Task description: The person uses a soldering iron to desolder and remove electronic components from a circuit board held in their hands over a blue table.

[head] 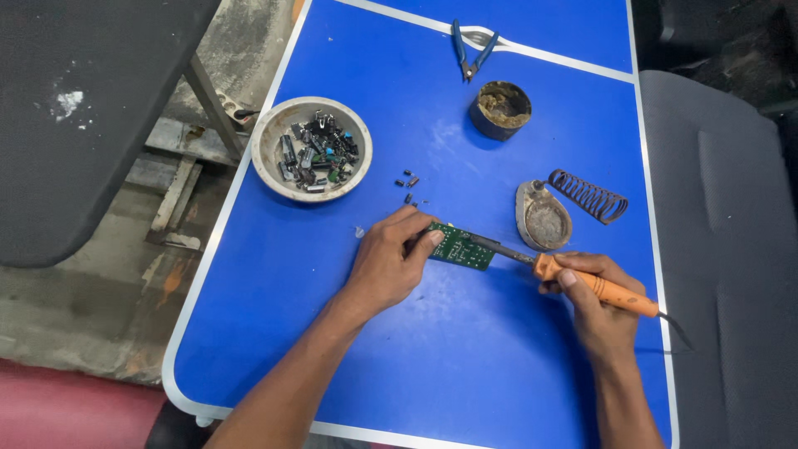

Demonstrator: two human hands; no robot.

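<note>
left hand (389, 264) covering circuit board (462, 247) edge, soldering iron (582, 283) tip unclear

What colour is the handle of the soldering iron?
Orange. The soldering iron's handle, held in the right hand, shows best in the head view.

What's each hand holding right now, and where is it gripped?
Left hand pinches the green circuit board by its left end; right hand grips the soldering iron by its orange handle.
</note>
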